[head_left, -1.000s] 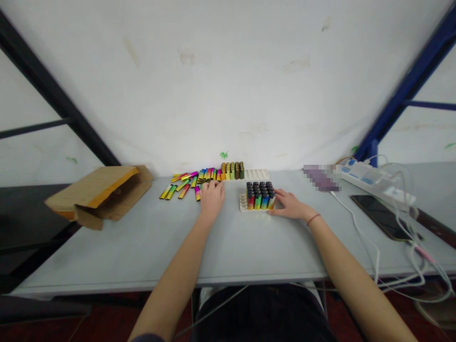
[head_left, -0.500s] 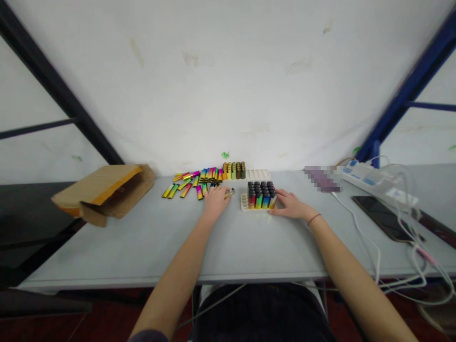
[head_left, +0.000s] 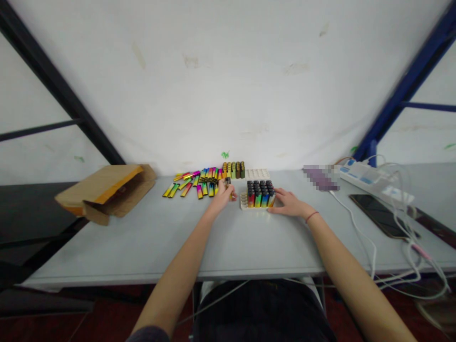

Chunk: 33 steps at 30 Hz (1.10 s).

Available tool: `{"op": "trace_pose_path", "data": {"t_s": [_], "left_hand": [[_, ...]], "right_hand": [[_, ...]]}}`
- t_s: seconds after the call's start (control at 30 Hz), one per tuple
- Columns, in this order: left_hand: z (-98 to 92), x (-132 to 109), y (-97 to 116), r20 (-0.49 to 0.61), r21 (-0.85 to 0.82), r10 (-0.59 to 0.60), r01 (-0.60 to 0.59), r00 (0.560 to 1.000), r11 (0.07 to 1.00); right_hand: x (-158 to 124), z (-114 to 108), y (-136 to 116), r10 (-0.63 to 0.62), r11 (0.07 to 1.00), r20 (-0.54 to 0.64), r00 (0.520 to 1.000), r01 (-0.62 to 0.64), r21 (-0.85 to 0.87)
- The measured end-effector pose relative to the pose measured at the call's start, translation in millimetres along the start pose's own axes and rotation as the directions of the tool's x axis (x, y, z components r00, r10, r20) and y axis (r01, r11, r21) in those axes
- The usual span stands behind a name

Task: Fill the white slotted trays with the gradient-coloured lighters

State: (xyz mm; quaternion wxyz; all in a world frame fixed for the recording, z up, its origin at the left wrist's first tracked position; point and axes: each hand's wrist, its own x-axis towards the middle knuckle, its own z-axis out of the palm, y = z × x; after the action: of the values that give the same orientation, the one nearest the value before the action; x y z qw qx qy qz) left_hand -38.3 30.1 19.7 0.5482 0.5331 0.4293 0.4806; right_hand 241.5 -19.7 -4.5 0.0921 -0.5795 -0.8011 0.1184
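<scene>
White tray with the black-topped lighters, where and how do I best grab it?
I'd grip the white tray low at its left and right ends, one hand from each side: unfilled holes leave room at the left, and the right hand is at the other end. Keep it level; the lighters stand on end.

Left hand (head_left: 224, 194) holds one lighter (head_left: 228, 181), roughly upright, near loose colourful lighters (head_left: 199, 192) — right hand (head_left: 290, 204) touching right side of white tray (head_left: 244, 206) with black-topped lighters (head_left: 261, 194). Worktop (head_left: 249, 244) — open carton (head_left: 98, 186) left, dark phone (head_left: 378, 214), power strip (head_left: 374, 183) right.
</scene>
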Motion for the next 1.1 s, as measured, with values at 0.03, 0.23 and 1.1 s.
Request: {"op": "trace_pose_path", "data": {"t_s": [0.03,0.23,1.1], "left_hand": [[1.8,-1.4,1.9,0.014,-0.081,-0.036,0.037,0.999,0.996],[4.3,-3.5,10.8,-0.01,-0.371,-0.162,0.147,0.987,0.917],[-4.9,-7.4,22.7,-0.099,-0.529,-0.257,0.167,0.961,0.832]], "right_hand": [[0.1,0.1,0.3,0.001,1.0,0.002,1.0,-0.001,-0.001],[1.2,1.9,1.8,0.01,1.0,-0.016,1.0,-0.009,0.014],[0.6,-0.5,-1.7,0.012,1.0,-0.001,1.0,-0.012,0.019]]}}
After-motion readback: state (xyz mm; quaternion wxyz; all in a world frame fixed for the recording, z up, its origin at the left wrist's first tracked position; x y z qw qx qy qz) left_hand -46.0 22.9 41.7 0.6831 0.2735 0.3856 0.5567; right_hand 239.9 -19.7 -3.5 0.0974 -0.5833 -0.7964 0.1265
